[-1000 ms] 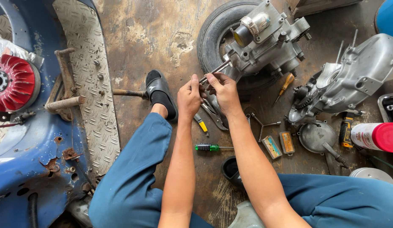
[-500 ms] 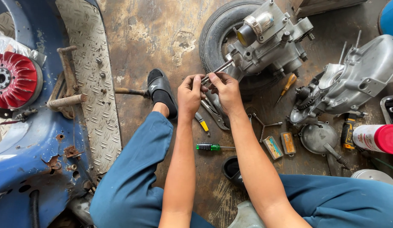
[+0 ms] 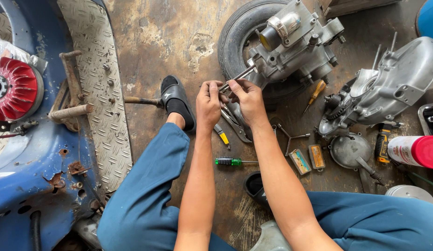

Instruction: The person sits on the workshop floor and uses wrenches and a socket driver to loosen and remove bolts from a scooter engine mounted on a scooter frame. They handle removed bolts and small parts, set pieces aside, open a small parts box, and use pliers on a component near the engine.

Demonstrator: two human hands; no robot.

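Gripping a thin rod point(image 3: 238, 76) on the engine point(image 3: 295, 44), both hands have barely moved. Left hand point(image 3: 208, 103) and right hand point(image 3: 246, 98) pinch it, perhaps threading it; work seems unfinished.

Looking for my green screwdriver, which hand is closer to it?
Left. The left hand is up and slightly left of the green screwdriver; the right hand is farther up, to its right.

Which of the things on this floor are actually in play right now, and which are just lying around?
In hand:
left hand and right hand, both gripping the thin grey metal rod
grey metal engine block on the black tyre

Lying about:
green-handled screwdriver
yellow-handled screwdriver
orange-handled screwdriver
red-capped white spray can
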